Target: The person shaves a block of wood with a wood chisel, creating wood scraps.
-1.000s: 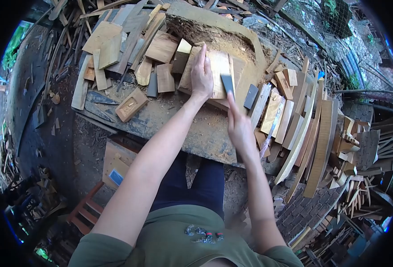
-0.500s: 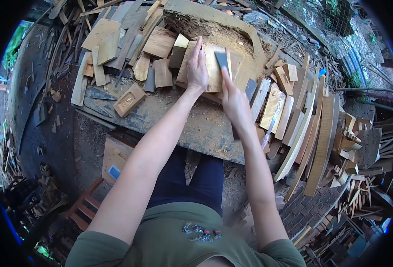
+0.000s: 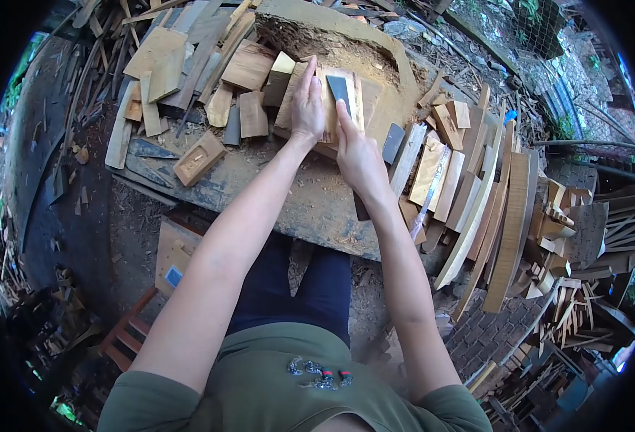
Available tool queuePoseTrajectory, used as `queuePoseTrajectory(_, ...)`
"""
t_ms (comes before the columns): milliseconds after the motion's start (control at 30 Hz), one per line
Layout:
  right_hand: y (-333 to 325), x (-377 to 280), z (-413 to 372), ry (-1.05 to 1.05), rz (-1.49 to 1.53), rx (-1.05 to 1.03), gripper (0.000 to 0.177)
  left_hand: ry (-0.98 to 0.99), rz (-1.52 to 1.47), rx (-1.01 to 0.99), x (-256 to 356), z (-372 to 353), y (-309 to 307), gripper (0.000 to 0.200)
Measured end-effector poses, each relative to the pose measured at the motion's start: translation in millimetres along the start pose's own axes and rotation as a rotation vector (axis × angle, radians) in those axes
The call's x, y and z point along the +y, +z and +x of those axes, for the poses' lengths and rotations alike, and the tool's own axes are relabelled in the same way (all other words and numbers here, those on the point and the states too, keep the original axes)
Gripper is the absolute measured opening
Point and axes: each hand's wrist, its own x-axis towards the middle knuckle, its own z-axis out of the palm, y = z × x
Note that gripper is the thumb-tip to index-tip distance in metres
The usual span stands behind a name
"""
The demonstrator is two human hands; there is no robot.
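Note:
A light wooden block lies near the far middle of the workbench, on top of other wood. My left hand rests along its left side, fingers stretched out and pointing away from me. In my right hand is a tool with a flat, dark, wedge-shaped blade; its handle is hidden in my closed fingers. The blade lies over the top of the block, a little right of my left hand.
The worn workbench carries a hollowed block at left and several wood pieces behind it. Long curved strips lie at right. A recess with sawdust is beyond my hands. A wooden chair stands lower left.
My right hand and the blade have moved left across the block, closer to my left hand. The whole view has shifted slightly left.

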Motion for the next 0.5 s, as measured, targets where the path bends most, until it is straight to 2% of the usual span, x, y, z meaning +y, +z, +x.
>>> queuePoseTrajectory(133,-1.0,5.0,-64.5,0.03,-0.035,-0.078,0.05,0.011,-0.022,0.009,-9.1,2.9,4.6,0.048)
queuePoseTrajectory(233,-2.0,8.6,-64.7,0.017,-0.022,-0.096,0.051,-0.004,-0.013,0.02,-1.8,-0.6,2.6,0.048)
queuePoseTrajectory(333,-15.0,-5.2,-9.2,0.074,-0.02,-0.129,0.051,-0.03,-0.019,0.006,2.4,-0.6,1.1,0.048)
queuePoseTrajectory(400,-10.1,-3.2,-2.1,0.031,-0.015,-0.077,0.051,-0.022,0.016,0.005,-2.5,0.2,1.0,0.048)
queuePoseTrajectory(467,-6.4,1.0,-11.4,-0.011,-0.016,-0.027,0.051,-0.01,0.033,-0.002,-4.2,0.9,1.7,0.048)
queuePoseTrajectory(500,-4.4,2.3,-32.4,0.015,-0.001,-0.067,0.051,-0.02,0.003,0.004,-1.7,-0.3,2.9,0.048)
